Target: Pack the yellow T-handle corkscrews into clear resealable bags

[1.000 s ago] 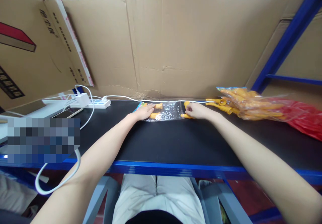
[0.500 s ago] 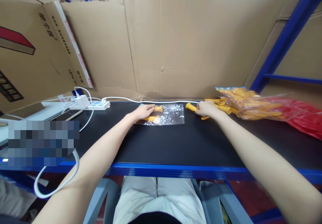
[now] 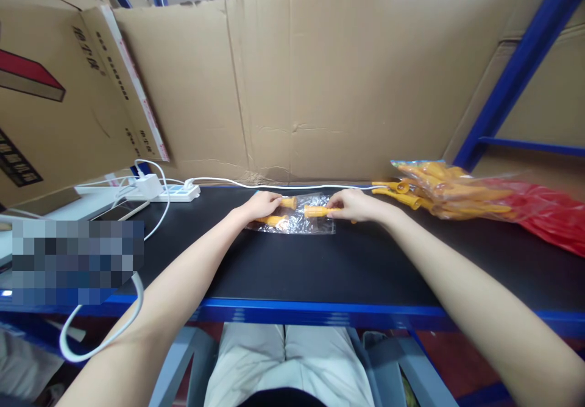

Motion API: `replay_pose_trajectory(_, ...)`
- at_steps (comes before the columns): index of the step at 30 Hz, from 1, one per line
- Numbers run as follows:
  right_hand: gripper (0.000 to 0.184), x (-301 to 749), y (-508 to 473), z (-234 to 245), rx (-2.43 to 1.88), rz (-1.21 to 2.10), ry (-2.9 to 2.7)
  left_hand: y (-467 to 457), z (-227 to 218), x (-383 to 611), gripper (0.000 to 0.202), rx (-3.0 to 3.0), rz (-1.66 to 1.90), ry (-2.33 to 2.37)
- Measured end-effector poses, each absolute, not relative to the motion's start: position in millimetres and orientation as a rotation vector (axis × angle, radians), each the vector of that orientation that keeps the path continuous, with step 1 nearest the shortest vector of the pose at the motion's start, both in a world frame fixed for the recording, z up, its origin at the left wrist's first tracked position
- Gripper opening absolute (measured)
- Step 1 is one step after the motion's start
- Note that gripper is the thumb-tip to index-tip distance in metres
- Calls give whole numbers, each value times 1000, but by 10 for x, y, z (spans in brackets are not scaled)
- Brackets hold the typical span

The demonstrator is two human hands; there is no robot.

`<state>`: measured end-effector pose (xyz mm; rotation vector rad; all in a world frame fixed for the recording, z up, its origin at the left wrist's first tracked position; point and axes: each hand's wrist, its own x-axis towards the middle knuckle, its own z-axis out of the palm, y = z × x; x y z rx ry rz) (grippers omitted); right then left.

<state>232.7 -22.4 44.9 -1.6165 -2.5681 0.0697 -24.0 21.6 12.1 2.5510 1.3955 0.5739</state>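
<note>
A clear plastic bag (image 3: 299, 226) lies flat on the black tabletop. Inside or on it are an orange plastic piece with a flared end (image 3: 288, 202) and another orange piece (image 3: 274, 220); the film's glare hides which. My left hand (image 3: 262, 205) is closed on the bag's left end, its fingertips by the upper piece. Between the fingers of my right hand (image 3: 354, 204) is a similar orange plastic piece (image 3: 316, 211), its wide end pointing left over the bag's right half. Part of it is hidden by the hand.
To the right lie loose orange pieces (image 3: 402, 195), a filled bag of them (image 3: 461, 191) and a red plastic bag (image 3: 543, 209). A white power strip (image 3: 183, 193) with cables sits at the left. Cardboard (image 3: 347, 90) walls the back; the blue table edge (image 3: 320, 311) runs in front.
My right hand has moved left from the loose pieces to the bag, bringing an orange plastic piece along. My left hand stays at the bag's left end.
</note>
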Motion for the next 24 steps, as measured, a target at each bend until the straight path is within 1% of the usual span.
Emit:
replay_pose_trajectory(9, 23, 2242, -193, 355, -1713, -208, -2410, 187, 60, -130, 40, 2432, 634, 1338)
replay_pose_trajectory(18, 24, 2190, -223, 357, -1779, -265, -2317, 164, 77, -58, 38, 2313, 665, 1414)
replay_pose_trajectory(24, 23, 2198, -204, 330, -1812, -227, -2293, 195, 50, -81, 39, 2272, 703, 1407)
